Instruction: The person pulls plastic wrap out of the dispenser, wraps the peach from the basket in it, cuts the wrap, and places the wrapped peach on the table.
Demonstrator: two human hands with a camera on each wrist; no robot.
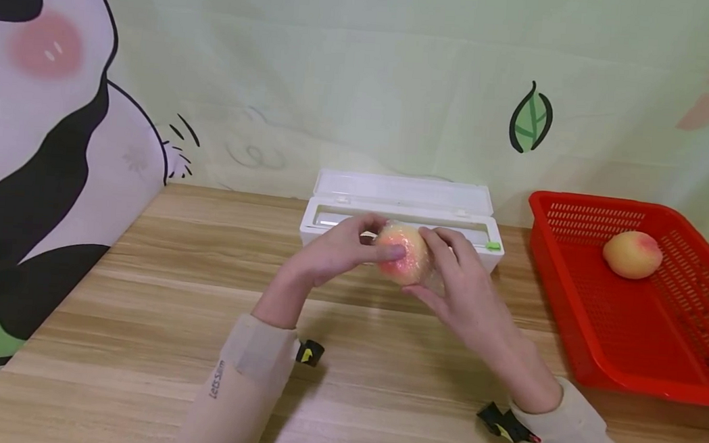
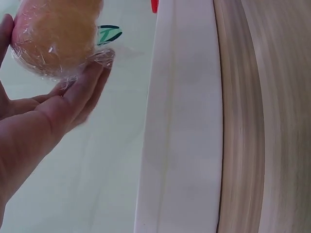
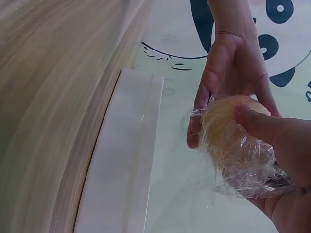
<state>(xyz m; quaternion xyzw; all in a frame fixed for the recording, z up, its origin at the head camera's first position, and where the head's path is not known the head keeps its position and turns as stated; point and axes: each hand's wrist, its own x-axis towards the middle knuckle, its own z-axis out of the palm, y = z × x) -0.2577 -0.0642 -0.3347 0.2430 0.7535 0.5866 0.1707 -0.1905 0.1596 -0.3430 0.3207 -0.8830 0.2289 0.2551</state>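
Head view: I hold a film-wrapped peach (image 1: 405, 273) up between my two hands, in front of the long white box (image 1: 316, 235) just beyond them. My left hand (image 1: 339, 249) grips it from the left, thumb laid across its pink face; my right hand (image 1: 471, 284) holds it from the other side, thumb low, where clear film (image 3: 250, 170) bunches up.

If I pull that bunch too hard, I judge it could tear, since it looks very thin. If my right-hand grip slackens before the folds cling, the loose end could spring away and leave a gap. The wrap looks slick and the fruit is round, so an uneven squeeze might send it slipping onto the wooden table (image 1: 161, 291) below my hands.

The film is glossy and crinkled, gathering in ragged folds toward my right palm. The fruit beneath is nearly a globe, yellow blushing to pink. The box looks like smooth plastic, its lid (image 1: 405, 192) raised at the far side from me. To the right of my right hand, a red basket (image 1: 559, 308) with slotted walls holds another peach (image 1: 633, 255), its skin more matte.
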